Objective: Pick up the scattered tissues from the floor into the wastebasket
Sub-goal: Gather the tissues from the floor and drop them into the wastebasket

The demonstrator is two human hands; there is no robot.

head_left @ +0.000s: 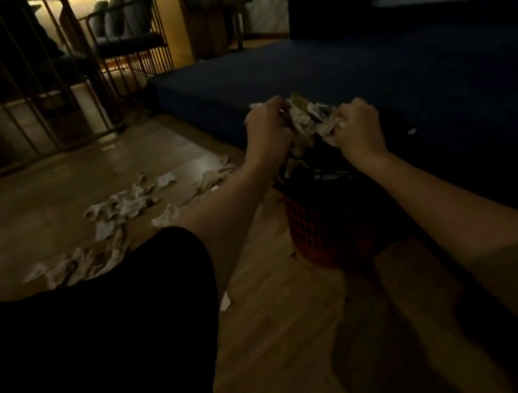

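A red mesh wastebasket (pixel 312 232) with a dark liner stands on the wooden floor beside a dark mattress. Above its mouth both hands hold one bunch of crumpled white tissues (pixel 303 121). My left hand (pixel 268 129) grips the bunch's left side and my right hand (pixel 359 126) grips its right side. Several loose tissues (pixel 127 204) lie scattered on the floor to the left of the basket, and more tissues (pixel 73 267) lie nearer my knee. The room is dim.
A low dark blue mattress (pixel 367 73) fills the right side. A metal railing (pixel 9 101) and chairs with cushions (pixel 130 21) stand at the back left. My black-clad leg (pixel 90 364) covers the lower left floor.
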